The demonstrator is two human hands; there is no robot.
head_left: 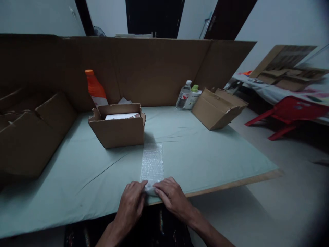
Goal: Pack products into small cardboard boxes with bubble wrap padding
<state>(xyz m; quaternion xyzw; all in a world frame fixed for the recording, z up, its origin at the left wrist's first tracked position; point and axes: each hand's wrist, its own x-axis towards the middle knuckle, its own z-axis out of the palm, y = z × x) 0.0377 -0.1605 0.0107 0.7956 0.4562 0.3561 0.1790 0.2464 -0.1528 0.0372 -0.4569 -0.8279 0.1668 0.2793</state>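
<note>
A strip of clear bubble wrap [152, 164] lies flat on the pale green table cover [205, 151], running away from me toward an open cardboard box [117, 130]. My left hand [131, 204] and my right hand [171, 197] both rest on the strip's near end at the table's front edge, fingers curled and pressed down on it. The near end looks rolled or folded under my fingertips, and what is inside is hidden. The box holds a white flat item [122, 116].
An orange bottle [95, 88] stands behind the box. A clear water bottle [183, 95] and a green-capped bottle [193, 96] stand by a second cardboard box [217, 108] at the right. Folded cardboard [28, 137] lies at the left, a cardboard wall [154, 68] behind, a red chair [290, 113] at the right.
</note>
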